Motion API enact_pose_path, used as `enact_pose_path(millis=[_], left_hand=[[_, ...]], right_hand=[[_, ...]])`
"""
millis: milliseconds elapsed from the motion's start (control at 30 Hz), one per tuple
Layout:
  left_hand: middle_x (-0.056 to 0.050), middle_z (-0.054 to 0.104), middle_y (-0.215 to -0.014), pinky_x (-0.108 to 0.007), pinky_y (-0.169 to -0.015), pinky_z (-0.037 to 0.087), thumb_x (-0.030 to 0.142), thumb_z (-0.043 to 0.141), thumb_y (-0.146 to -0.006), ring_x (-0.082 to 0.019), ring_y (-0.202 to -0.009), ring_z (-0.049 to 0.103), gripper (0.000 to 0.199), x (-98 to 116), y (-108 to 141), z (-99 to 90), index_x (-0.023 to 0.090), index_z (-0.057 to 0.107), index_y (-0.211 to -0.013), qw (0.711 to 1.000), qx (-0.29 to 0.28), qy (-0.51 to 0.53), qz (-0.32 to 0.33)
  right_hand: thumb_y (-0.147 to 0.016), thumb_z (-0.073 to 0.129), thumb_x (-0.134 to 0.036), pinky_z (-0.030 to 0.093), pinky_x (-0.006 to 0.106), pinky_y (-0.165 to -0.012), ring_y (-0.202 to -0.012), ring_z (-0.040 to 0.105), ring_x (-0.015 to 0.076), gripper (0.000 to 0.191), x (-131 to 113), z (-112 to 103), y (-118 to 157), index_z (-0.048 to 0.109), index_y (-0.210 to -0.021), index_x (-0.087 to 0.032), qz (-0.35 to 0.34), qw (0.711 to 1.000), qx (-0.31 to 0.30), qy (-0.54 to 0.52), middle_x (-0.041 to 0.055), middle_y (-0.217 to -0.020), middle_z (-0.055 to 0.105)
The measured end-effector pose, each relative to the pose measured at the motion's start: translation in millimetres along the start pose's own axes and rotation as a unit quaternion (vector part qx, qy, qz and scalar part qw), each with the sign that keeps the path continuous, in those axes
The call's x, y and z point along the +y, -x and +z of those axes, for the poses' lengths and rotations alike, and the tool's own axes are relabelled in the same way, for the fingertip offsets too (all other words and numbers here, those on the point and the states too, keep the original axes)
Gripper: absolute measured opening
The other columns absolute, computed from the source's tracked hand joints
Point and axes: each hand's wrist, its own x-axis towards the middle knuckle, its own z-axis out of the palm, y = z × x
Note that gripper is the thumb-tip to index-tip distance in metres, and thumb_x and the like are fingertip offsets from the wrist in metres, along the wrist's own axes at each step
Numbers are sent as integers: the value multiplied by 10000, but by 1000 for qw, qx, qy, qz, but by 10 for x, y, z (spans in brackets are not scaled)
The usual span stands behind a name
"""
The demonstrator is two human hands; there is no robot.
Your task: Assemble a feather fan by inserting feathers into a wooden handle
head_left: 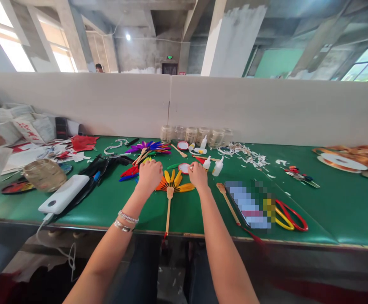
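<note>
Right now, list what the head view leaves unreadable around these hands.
In the head view:
- Anything held in the left hand or right hand: fingers cover it.
- Object under the pixelated patch: blurred.
- Orange pile: cut off by the frame edge.
- Person behind the partition: mostly hidden by it.

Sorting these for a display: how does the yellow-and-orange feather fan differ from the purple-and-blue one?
The yellow-and-orange feather fan has warm colours; the purple-and-blue feather fan has cool ones. The yellow-and-orange fan lies between the left hand and right hand, nearer the front edge; the purple-and-blue fan lies farther back. The yellow-and-orange fan's handle points toward the person; the purple-and-blue fan's slants left. Both are spread feathers on wooden sticks, lying on the green table.
</note>
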Motion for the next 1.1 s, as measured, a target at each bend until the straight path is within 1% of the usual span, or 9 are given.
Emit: enact_pose_path(millis=[67,133,300,400,500,667,800,967,1100], left_hand=[[-83,611,-974,-389,-805,390,192,386,-801,-247,-964,532,280,51,-81,75,200,635,-929,1000,-26,-1,16],[-100,607,-986,-397,-800,395,206,394,-795,-261,-967,533,275,17,-109,144,183,632,-932,998,-49,-13,20],[-128,569,-1087,-407,-826,404,317,472,-758,-285,-1041,500,367,-268,-5,226,170,552,-1084,996,-86,-20,3],[-117,547,-1128,-386,-825,416,268,495,-719,-276,-1050,501,428,-409,67,235,187,510,-1139,993,-121,-13,-6],[-99,550,-1125,-364,-830,420,214,490,-701,-254,-1031,520,423,-522,97,248,210,520,-1124,992,-129,6,-3],[-78,581,-1103,-410,-848,398,66,463,-648,-263,-1028,521,391,-767,87,255,242,611,-964,993,-114,11,-31],[-63,621,-1046,-452,-874,362,79,440,-681,-264,-1017,521,333,-867,36,195,255,650,-870,994,-91,27,-46],[-66,604,-1100,-476,-951,267,159,418,-741,-290,-1164,395,266,-709,-132,178,228,659,-832,997,-24,32,-73],[-70,580,-1123,-416,-936,307,156,402,-757,-250,-1128,428,285,-546,-242,339,223,607,-944,996,36,46,-60]], right_hand=[[-856,417,-263,372,311,-746,-969,510,247,150,-16,9,5,495,-929,-158,-4,1000,-9,16,126,-1010,550],[-860,415,-277,372,304,-734,-967,512,246,152,-21,8,-5,489,-926,-162,-4,999,-17,28,123,-1014,543],[-874,385,-301,371,287,-715,-957,523,228,175,-51,-28,-86,459,-943,-158,6,999,-15,34,126,-1018,539],[-867,401,-308,373,285,-693,-940,534,231,180,-89,-55,-139,452,-935,-149,13,999,-19,29,133,-995,554],[-865,401,-332,372,271,-654,-893,553,217,191,-123,-83,-169,446,-929,-157,12,999,-31,22,111,-941,578],[-876,373,-347,364,259,-653,-927,544,204,190,-108,-131,-185,441,-933,-180,0,999,-42,24,92,-975,583],[-861,409,-321,359,258,-618,-883,561,208,148,-34,-123,-184,461,-890,-186,8,997,-74,37,91,-959,596],[-855,430,-344,355,250,-597,-865,574,201,174,0,-33,-154,459,-932,-191,-15,992,-112,57,85,-1005,590],[-846,452,-385,358,244,-612,-885,568,197,234,-12,-11,-157,452,-977,-191,-58,986,-137,78,85,-1050,577]])
